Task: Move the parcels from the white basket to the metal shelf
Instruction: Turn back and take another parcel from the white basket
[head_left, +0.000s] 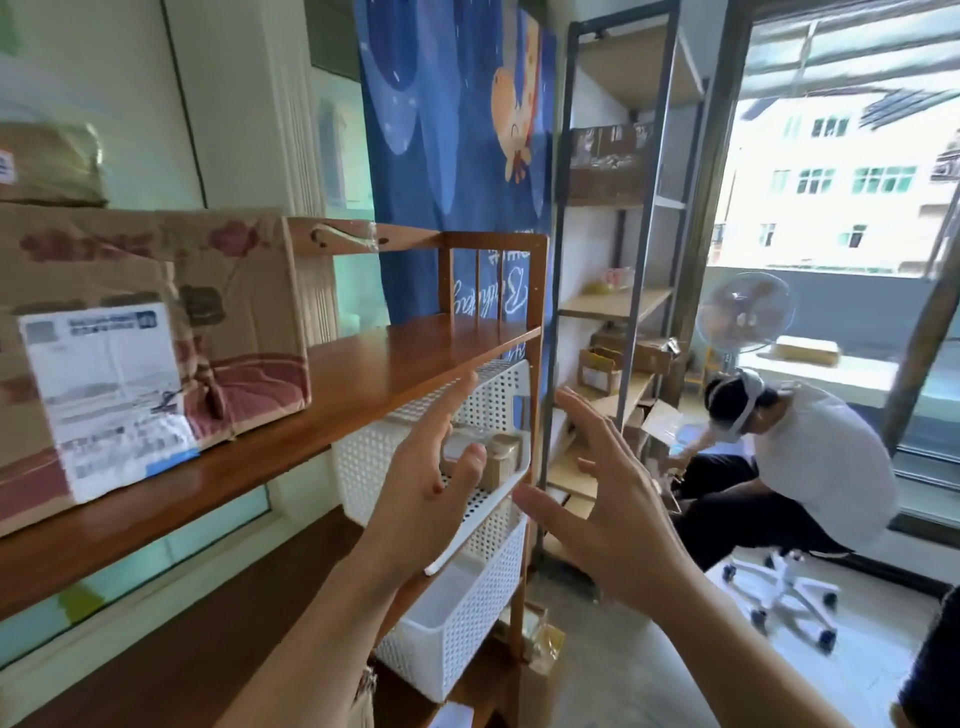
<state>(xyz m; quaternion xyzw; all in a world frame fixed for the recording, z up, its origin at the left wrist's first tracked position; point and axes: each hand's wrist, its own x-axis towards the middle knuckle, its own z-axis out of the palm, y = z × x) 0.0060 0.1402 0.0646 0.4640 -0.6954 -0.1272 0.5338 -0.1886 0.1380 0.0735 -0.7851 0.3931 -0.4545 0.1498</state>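
Head view, single frame, some motion blur.

Left hand (431, 483): raised in front of the white basket (483, 410), fingers spread apart, palm toward the basket, holding nothing. Its thumb overlaps the basket's near rim in the picture; actual contact cannot be told.

Right hand (597, 493): at 3 o'clock from the left hand, fingers spread apart, empty, palm facing left. It is clear of the basket, with a gap between the two hands.

White basket: perforated plastic, sitting on the wooden rack (395, 358) just under its upper board, at the rack's right end. Inside it, small brown parcels (501, 457) are visible between the two hands; their number cannot be told. A second white basket (457, 618) sits on the rack's level below, at 6 o'clock from the first.

Metal shelf (623, 218): tall grey-framed unit with pale boards, at 1 o'clock from the hands, beyond the wooden rack. Cardboard boxes already lie on several of its levels.

Other items: large cardboard box (156, 332) with a white shipping label on the wooden rack's upper board, at 9 o'clock from the hands. Blue printed curtain (457, 130) hangs behind the rack. A second person (800, 457) in a white shirt sits bent forward on a white wheeled stool at 3 o'clock, near a standing fan (745, 312).
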